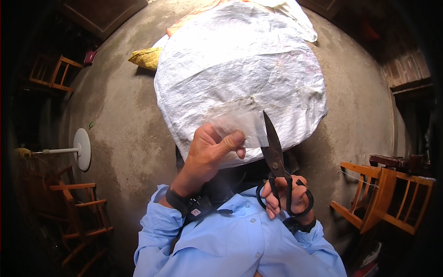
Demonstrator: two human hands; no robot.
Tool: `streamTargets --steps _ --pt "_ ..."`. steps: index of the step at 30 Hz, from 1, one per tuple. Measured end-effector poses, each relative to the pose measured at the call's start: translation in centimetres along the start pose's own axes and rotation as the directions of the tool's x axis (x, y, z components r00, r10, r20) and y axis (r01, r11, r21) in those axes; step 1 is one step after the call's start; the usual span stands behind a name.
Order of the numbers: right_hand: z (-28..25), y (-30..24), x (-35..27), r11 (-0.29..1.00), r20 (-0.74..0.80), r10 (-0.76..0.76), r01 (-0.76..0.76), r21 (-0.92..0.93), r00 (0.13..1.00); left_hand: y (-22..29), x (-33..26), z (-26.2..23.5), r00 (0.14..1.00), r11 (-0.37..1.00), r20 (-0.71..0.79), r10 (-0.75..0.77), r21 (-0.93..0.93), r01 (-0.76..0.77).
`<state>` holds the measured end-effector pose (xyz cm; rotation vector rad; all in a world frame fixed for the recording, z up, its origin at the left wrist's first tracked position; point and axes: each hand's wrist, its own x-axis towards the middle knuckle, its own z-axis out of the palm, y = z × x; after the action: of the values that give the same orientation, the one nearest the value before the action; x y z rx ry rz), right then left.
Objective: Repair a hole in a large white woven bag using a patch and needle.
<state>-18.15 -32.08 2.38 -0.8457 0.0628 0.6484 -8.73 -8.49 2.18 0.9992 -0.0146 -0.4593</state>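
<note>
The left hand (207, 147) is closed in a pinch, thumb against fingers, and has hold of a thin, translucent plastic film (245, 124). The film lies ahead and to the right of this hand, above the near part of a large white woven-plastic sheet (240, 76). The right hand (297, 196) is curled around the looped handles of dark metal scissors (275, 165), with its fingers partly through the loops; the loops stand apart, but the gap between the blades cannot be told. The controlling relation is that of blade to film: the scissors' long axis runs steeply forward and slightly left, placing the blades at the film's right edge. Whether that edge sits between the blades or overlaps one cannot be told. The left hand is the nearer to the film; the right hand sits lower and closer to the body. The blade tip points over the sheet, and grey concrete floor (344, 120) extends beyond the sheet's right edge.
</note>
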Motion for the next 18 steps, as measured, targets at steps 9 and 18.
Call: streamTargets --steps 9,18 --pt "-0.2 0.6 -0.4 0.988 0.016 0.014 -0.017 0.153 1.000 -0.9 0.1 -0.3 0.999 0.999 0.032 -0.020 -0.036 0.021" --pt "0.0 -0.1 -1.0 0.995 -0.037 0.027 -0.024 0.101 0.999 -0.3 0.0 -0.2 0.999 0.998 0.033 -0.042 0.047 0.041"
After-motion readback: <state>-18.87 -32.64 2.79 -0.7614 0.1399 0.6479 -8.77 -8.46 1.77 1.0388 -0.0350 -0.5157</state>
